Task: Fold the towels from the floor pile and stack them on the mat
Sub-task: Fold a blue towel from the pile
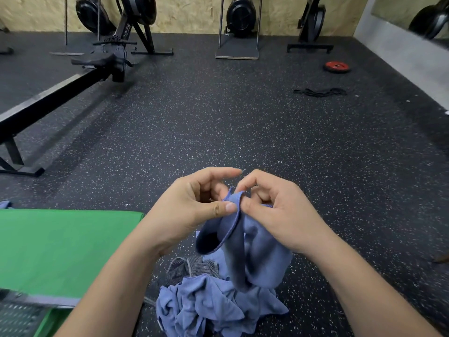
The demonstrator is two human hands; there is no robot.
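Speckled black rubber gym flooring [218,122] fills most of my view, with the long black rail of a rowing machine [48,98] slanting through the upper left of the frame. At lower left lies the flat green foam mat [60,244], and I see no folded stack on the part in view. Just left of centre, my left hand [192,205] pinches the stitched hem of a thin blue-violet cloth towel [262,259] between thumb and curled fingers. The towel hangs limp from that hem in soft loops, lifted above the crumpled floor pile of matching blue towels [206,305] at bottom centre, where a grey striped piece peeks out. I judge the towel light, floppy and a little clingy: it will hold no shape unsupported, so the hem and corners are the places to hold it. Immediately right, my right hand [274,210] pinches the same hem, thumb against fingers, the two hands almost touching. Far off at upper right rests a round red weight plate [337,66].
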